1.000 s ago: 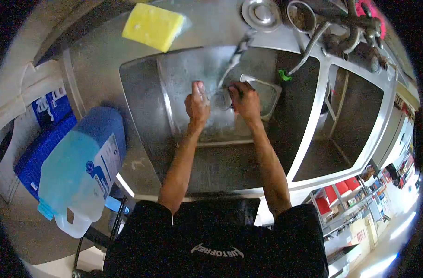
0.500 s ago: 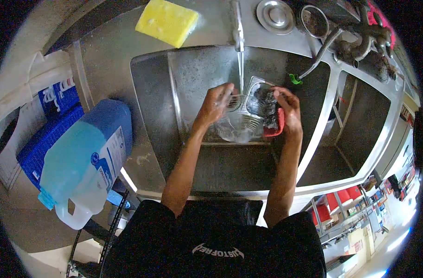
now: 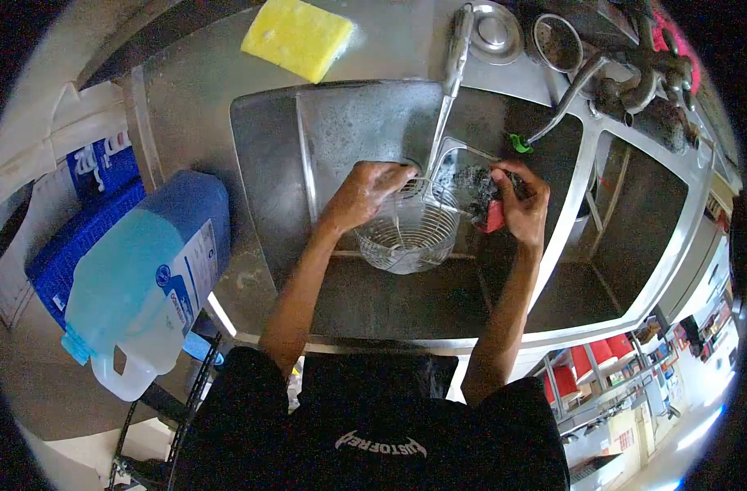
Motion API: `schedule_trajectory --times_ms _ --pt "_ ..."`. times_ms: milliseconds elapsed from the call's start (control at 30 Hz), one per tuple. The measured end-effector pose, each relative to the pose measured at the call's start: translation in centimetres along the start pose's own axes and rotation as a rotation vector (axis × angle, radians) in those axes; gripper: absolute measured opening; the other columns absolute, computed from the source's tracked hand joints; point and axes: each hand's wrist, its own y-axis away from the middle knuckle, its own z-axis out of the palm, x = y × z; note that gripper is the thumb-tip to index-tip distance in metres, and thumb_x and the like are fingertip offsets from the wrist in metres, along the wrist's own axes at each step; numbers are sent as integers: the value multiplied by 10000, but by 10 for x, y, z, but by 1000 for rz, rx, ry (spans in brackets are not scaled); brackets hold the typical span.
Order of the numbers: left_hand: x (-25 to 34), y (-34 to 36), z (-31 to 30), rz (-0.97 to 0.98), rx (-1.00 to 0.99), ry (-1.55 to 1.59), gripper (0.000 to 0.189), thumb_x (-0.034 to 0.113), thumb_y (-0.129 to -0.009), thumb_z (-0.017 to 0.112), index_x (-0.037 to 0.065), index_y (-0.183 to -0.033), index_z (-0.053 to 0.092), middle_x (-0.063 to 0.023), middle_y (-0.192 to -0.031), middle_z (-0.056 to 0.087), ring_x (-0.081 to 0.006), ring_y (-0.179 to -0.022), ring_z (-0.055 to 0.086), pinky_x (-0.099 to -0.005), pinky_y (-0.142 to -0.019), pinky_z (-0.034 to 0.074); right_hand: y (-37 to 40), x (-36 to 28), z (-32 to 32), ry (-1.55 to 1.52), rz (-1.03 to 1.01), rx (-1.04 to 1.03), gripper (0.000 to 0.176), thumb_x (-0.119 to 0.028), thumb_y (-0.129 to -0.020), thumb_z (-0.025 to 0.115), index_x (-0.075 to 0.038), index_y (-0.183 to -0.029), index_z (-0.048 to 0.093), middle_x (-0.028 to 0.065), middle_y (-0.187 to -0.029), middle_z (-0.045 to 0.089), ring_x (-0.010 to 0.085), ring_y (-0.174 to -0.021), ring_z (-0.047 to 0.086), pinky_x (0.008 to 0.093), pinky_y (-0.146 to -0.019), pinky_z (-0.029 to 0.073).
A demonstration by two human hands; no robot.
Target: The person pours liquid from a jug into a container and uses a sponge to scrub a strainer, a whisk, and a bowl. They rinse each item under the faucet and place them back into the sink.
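Inside the sink, my left hand is closed on the upper rim of a round wire strainer basket. A long metal handle runs up from it over the sink's back edge. My right hand has its thumb and fingers closed around a scouring pad with a dark, shaggy part and a red part. The pad lies close to the basket's right side. Behind it shows a rectangular metal rim, partly covered by the pad and fingers; what it belongs to is hard to tell.
A yellow sponge lies on the sink's back ledge. Round metal lid, small strainer and tap fittings are at the back right. A large blue-and-white jug stands left. A second basin is to the right.
The basket has come nearer to me and slightly left with my left hand, and its handle now tilts to the right. My right hand has shifted slightly right.
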Motion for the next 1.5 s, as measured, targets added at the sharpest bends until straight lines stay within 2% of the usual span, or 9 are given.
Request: schedule_trajectory --times_ms 167,233,267,433,600,700,767,967,1500 --pt "-6 16 -17 -47 -84 -158 344 299 -871 516 -29 -853 616 -55 -649 568 -109 -591 475 -278 -560 405 9 -19 -6 169 -223 61 114 -79 -758 644 -24 -859 637 86 -798 645 160 -676 610 274 -643 475" --pt "-18 32 -30 -34 5 -146 330 295 -861 533 -23 -843 618 -57 -653 582 -117 -588 506 -278 -584 420 17 -28 -31 -114 372 285 126 -115 -820 592 -29 -905 625 60 -801 637 126 -747 594 241 -641 476" --pt "-18 46 -49 -50 17 -156 328 298 -855 544 -20 -812 613 -43 -625 557 -114 -577 503 -277 -582 420 12 -15 -57 163 -31 415 146 -131 -844 567 -25 -933 611 53 -755 616 111 -600 587 230 -511 479" --pt "-15 92 -67 -193 170 -148 319 295 -845 567 -8 -749 601 -16 -583 509 -100 -575 506 -268 -577 423 17 -61 -38 -54 554 22 155 -145 -854 545 -44 -955 605 79 -731 606 167 -717 612 306 -618 504" --pt "35 102 -46 -191 310 12 363 319 -841 569 2 -664 571 -22 -575 510 -91 -547 466 -249 -534 391 15 1 27 634 -62 -218 189 -139 -814 580 -21 -959 603 134 -898 613 245 -938 564 349 -798 437" --pt "49 108 -44 -143 308 -33 368 313 -836 574 6 -634 565 -23 -549 503 -89 -523 456 -248 -514 381 25 -50 49 95 -42 -122 187 -148 -837 549 -16 -952 613 144 -949 602 232 -943 550 321 -803 420" --pt "58 110 -40 -138 287 -38 367 306 -835 576 8 -621 563 -23 -534 502 -88 -509 456 -248 -503 377 31 -63 47 -360 -147 -438 173 -82 -848 514 -66 -996 604 104 -1009 594 183 -900 566 300 -761 446" --pt "79 114 -35 -46 232 -40 333 291 -824 587 17 -634 590 -20 -501 510 -87 -468 470 -251 -457 365 23 -94 44 -684 93 -928 175 -61 -841 510 38 -962 589 107 -945 600 160 -883 551 276 -744 439" --pt "73 109 -29 54 108 87 315 271 -810 606 17 -625 586 -22 -504 507 -86 -459 450 -252 -442 339 27 -87 45 -1022 349 -1045 152 -124 -778 642 21 -795 602 43 -713 566 63 -563 487 186 -452 373"
